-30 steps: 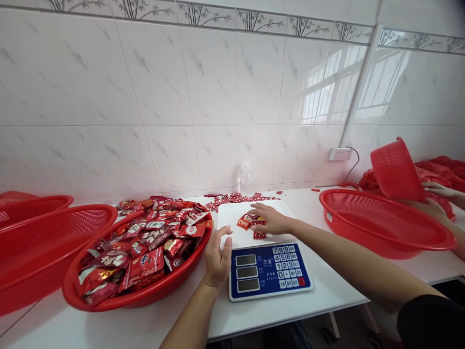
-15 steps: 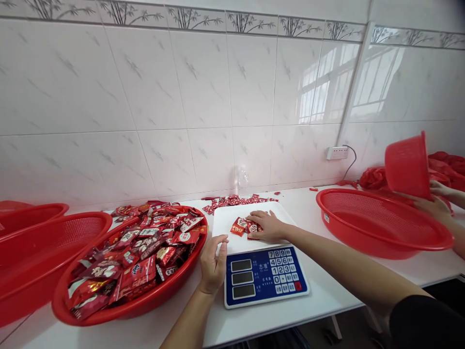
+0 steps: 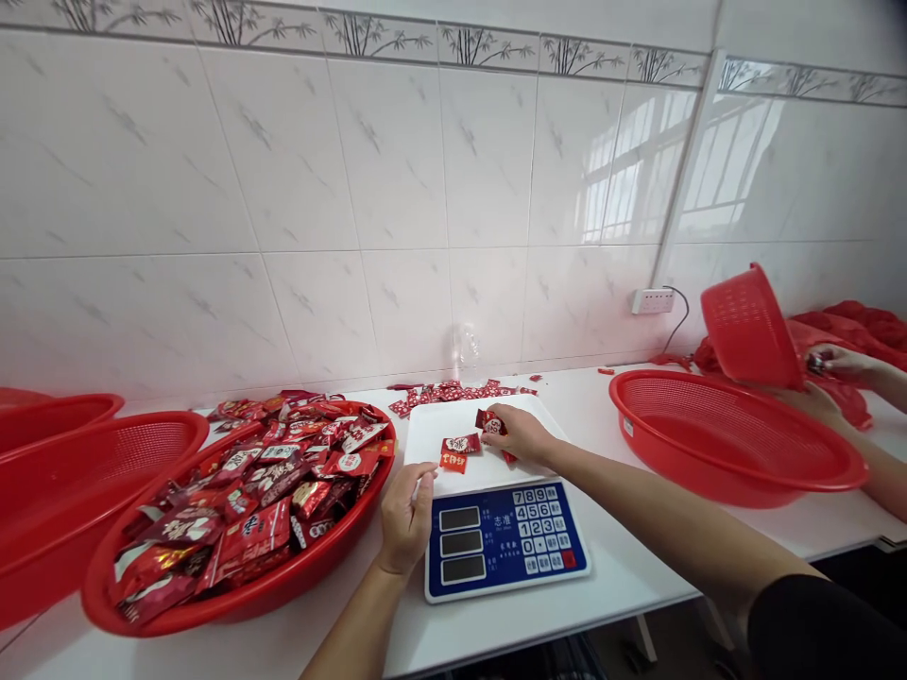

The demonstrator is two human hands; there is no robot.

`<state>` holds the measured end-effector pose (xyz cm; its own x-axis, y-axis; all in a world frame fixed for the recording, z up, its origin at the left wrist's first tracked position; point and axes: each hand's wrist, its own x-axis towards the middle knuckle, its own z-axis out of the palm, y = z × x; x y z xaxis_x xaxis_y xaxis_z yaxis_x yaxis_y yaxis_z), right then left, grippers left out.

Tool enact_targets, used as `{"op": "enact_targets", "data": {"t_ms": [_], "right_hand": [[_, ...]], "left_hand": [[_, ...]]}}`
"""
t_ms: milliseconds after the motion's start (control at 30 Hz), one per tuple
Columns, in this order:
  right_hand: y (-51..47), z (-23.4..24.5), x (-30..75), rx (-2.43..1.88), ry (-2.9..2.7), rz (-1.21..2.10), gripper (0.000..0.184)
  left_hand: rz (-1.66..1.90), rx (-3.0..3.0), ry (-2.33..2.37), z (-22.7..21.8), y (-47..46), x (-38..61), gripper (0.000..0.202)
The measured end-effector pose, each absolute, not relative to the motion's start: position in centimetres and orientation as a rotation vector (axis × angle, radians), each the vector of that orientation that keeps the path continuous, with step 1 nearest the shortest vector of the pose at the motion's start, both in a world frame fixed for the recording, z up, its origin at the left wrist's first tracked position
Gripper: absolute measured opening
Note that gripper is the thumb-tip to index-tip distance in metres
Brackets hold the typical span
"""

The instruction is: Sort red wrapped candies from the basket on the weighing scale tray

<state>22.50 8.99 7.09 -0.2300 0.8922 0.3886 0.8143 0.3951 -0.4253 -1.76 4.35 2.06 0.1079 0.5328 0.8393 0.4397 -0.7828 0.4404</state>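
The right hand (image 3: pixel 522 436) pinches a red packet (image 3: pixel 490 424) near the far edge of the white tray (image 3: pixel 427 427), the left hand (image 3: pixel 405 519), loosely open, beside its front left corner.

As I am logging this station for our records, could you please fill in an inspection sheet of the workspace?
Surface: white table.
Job's things: blue-and-white scale with a dark red packet and an orange-red packet on its pan; filled basket to its left.
Clutter: small loose packets behind the scale; clear plastic object near the wall.
Right hand: fingers closed on a lettered packet over the pan.
Left hand: loosely curled by the scale's left edge, nothing seen in it.
Cables: dark cable at the wall socket; lower end unclear.
Surroundings: tiled wall; at right, another person's hand near a tilted basket.
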Motion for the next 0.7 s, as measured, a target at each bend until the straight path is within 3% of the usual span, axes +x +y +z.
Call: {"op": "enact_targets", "data": {"t_ms": [233, 467, 700], "right_hand": [[9.3, 9.9, 26.1, -1.517, -1.773, 0.112, 0.04], [5.0, 11.8, 38.1, -1.844, -1.461, -0.169, 0.044], [0.9, 8.4, 49.2, -2.206, -1.295, -0.186, 0.025]], "left_hand": [[1.777, 2.293, 1.047, 2.1, 4.5, -1.8, 0.02], [1.782, 2.251, 1.077, 2.3, 4.5, -1.4, 0.025], [1.777, 2.227, 1.101, 2.6, 4.2, -1.1, 0.028]]}}
